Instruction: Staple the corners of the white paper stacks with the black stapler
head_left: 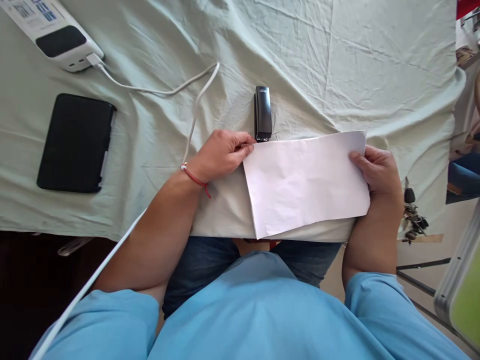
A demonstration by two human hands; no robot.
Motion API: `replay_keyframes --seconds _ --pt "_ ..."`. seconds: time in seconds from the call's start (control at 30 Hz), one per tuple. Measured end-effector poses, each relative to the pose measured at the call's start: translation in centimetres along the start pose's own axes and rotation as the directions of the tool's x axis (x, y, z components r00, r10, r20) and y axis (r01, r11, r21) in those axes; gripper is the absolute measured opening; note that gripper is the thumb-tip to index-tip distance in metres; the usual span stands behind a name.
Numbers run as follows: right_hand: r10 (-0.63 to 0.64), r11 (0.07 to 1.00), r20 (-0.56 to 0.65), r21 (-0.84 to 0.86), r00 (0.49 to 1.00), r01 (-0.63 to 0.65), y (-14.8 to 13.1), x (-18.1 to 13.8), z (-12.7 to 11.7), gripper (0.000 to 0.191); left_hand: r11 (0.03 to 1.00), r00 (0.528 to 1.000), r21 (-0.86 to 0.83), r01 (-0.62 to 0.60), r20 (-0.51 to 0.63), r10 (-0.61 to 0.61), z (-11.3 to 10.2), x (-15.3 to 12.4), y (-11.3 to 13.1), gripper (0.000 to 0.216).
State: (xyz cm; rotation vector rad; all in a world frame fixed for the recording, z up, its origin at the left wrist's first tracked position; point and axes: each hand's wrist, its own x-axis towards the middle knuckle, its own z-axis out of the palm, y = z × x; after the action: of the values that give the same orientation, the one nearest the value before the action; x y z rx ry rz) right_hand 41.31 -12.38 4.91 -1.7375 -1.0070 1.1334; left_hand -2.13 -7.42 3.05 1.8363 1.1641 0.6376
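Note:
Both my hands hold a white paper (307, 182), which looks like more than one layer at its left edge. My left hand (224, 154) pinches its upper left corner between thumb and fingers. Around the right edge my right hand (378, 167) is closed, the thumb on top and the fingers partly hidden behind the paper. Just beyond the paper's top edge, near my left fingertips, a black stapler (263, 112) lies lengthwise on the cloth. The paper is slightly tilted and its lower edge is near the table's front edge.
A pale green cloth (292, 60) with wrinkles covers the table. At the left lie a black tablet-like case (77, 142) and a white power bank-like device (71, 47) with a white cable (161, 92) that loops toward my left wrist. Keys (412, 215) lie at the right edge.

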Motion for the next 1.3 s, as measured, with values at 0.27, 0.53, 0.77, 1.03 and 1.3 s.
replay_keyframes --seconds 0.27,0.53,0.77,1.03,1.3 --pt "0.041 0.999 -0.055 -0.013 0.998 -0.041 -0.8 -0.2 0.3 0.059 0.994 0.958 -0.098 0.042 -0.279 -0.068 1.6 0.3 -0.5 0.018" --pt "0.143 0.984 -0.08 -0.099 0.986 -0.151 -2.2 -1.1 0.3 0.056 0.994 0.935 -0.032 0.101 -0.339 -0.106 2.6 0.4 -0.2 0.019" --pt "0.136 0.984 -0.113 -0.095 0.984 -0.147 -2.4 -1.1 0.4 0.06 1.0 0.919 -0.021 -0.016 -0.395 0.007 3.4 -0.2 -1.0 0.065" --pt "0.148 0.981 -0.114 -0.11 0.982 -0.16 -2.0 -0.8 0.1 0.055 0.961 0.868 0.142 -0.235 -0.414 0.274 3.7 0.0 -2.2 0.042" --pt "0.108 0.991 -0.106 -0.07 0.988 -0.116 -1.4 -0.6 -0.2 0.057 0.963 0.927 0.252 -0.097 -0.329 0.18 4.1 -0.8 -0.6 0.065"
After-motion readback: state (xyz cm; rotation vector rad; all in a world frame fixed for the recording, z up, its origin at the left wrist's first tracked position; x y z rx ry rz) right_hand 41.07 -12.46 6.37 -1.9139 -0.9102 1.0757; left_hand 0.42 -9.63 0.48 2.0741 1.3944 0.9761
